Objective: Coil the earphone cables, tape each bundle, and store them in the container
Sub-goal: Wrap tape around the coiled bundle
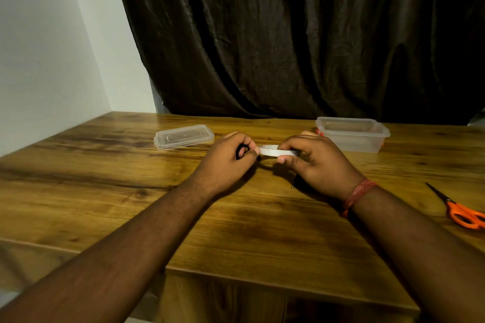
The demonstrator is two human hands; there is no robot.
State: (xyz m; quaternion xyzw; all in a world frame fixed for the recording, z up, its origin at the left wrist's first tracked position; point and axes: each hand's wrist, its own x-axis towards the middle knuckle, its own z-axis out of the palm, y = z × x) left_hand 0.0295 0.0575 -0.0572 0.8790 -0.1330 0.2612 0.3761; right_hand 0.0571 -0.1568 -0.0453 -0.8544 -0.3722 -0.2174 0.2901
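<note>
- Your left hand (231, 157) curls around a black coiled earphone cable (241, 151), held just above the wooden table (105, 165).
- Your right hand (312, 160) grips the white tape roll (270, 151), its end reaching your left thumb.
- The clear container (353, 134) sits open behind your right hand; its lid (183, 136) lies behind your left.
- Orange scissors (462, 214) lie far right.
</note>
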